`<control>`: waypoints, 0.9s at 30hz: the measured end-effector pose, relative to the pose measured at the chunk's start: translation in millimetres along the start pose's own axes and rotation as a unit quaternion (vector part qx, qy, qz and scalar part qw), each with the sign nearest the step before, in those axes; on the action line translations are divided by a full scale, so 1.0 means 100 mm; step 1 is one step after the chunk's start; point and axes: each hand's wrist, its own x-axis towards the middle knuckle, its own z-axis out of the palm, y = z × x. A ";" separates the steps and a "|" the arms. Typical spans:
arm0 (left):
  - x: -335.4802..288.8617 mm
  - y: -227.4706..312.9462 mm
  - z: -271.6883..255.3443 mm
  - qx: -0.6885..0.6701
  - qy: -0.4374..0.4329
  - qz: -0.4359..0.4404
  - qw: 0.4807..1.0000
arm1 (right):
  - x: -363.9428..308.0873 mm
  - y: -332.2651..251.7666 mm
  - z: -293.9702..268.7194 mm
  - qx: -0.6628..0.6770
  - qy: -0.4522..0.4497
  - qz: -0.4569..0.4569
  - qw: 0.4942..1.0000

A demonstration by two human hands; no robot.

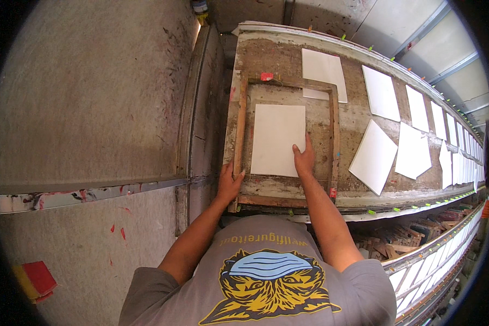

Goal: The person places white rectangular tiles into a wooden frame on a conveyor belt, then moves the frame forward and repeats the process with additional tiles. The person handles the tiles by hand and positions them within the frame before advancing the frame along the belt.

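The white sheet [278,140] lies toward the counter's [358,114] left end, inside the outline of a wooden frame [335,141]. Just left of the sheet's lower corner, the left hand [230,182] straddles the frame's left rail near the near edge, thumb inside, fingers outside. The right hand [305,158] is at the sheet's right edge, thumb over it, forefinger extended alongside; whether it grips cannot be told. Its other fingertips are hidden. The sheet looks plain, smooth and rectangular; the frame's wood is worn and stained.
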 end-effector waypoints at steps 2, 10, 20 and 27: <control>0.01 0.11 -0.05 0.011 -0.013 -0.003 1.000 | -0.01 -0.03 -0.02 -0.007 0.000 0.008 1.000; 0.00 0.19 -0.08 0.039 -0.024 -0.032 0.998 | -0.05 -0.19 -0.08 0.024 -0.036 0.081 0.996; 0.01 0.15 -0.06 0.037 -0.009 -0.009 0.999 | -0.09 -0.10 -0.04 -0.023 -0.013 0.019 0.999; 0.00 0.10 -0.05 0.099 -0.005 -0.004 0.995 | -0.10 -0.25 -0.08 -0.052 -0.043 0.068 0.995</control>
